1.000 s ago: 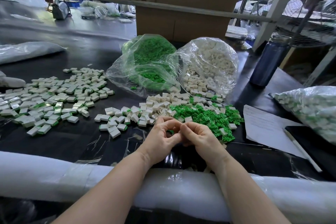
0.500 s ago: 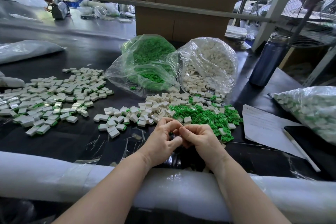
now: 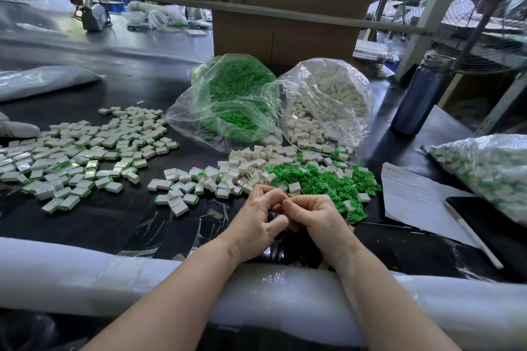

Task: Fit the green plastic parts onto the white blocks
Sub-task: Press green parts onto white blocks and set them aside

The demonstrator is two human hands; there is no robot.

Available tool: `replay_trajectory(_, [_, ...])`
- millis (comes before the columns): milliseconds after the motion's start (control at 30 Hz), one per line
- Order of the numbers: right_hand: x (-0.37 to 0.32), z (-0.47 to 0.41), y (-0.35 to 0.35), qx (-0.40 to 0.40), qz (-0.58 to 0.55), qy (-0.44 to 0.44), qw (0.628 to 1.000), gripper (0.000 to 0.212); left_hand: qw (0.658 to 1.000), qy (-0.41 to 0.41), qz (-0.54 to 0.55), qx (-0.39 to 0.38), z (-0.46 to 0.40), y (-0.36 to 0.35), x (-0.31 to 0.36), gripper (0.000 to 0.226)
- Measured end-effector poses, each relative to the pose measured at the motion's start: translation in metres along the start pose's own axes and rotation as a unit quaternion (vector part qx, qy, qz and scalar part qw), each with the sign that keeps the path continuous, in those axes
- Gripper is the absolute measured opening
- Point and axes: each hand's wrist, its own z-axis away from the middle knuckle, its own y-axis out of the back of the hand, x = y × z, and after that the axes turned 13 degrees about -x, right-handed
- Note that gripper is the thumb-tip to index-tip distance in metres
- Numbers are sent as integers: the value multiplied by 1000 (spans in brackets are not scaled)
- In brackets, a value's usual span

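My left hand (image 3: 258, 216) and my right hand (image 3: 313, 216) meet at the table's near edge, fingers curled and fingertips pressed together around a small part that they hide. Just beyond them lies a heap of loose green plastic parts (image 3: 319, 179), with bare white blocks (image 3: 251, 165) to its left. Several white blocks with green showing at their edges (image 3: 79, 157) are spread over the left of the black table. Behind stand an open clear bag of green parts (image 3: 233, 100) and one of white blocks (image 3: 328, 100).
A dark blue bottle (image 3: 422, 94) stands at the back right. A paper sheet (image 3: 413, 196), a white pen (image 3: 470, 234) and another filled bag (image 3: 490, 174) lie to the right. White foam padding (image 3: 85, 273) covers the near table edge. A cardboard box (image 3: 285, 31) stands behind the bags.
Both hands stay in the same spot. The fingers have shifted slightly and closed tighter against each other around the hidden part.
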Motion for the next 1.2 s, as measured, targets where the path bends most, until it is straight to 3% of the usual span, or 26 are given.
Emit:
replay_trajectory(867, [2,0,0,-8,-11,1,1000,20,1000,2,-8,-1,1,0,2,19])
replay_trajectory(1100, [1,0,-2,1,-8,15,1000,31,1000,-8,20,7,2,1,3,22])
replay_trajectory(1200, [-1,-1,-4,9,-8,29,1000,38,998,-19,54,27,2,2,2,10])
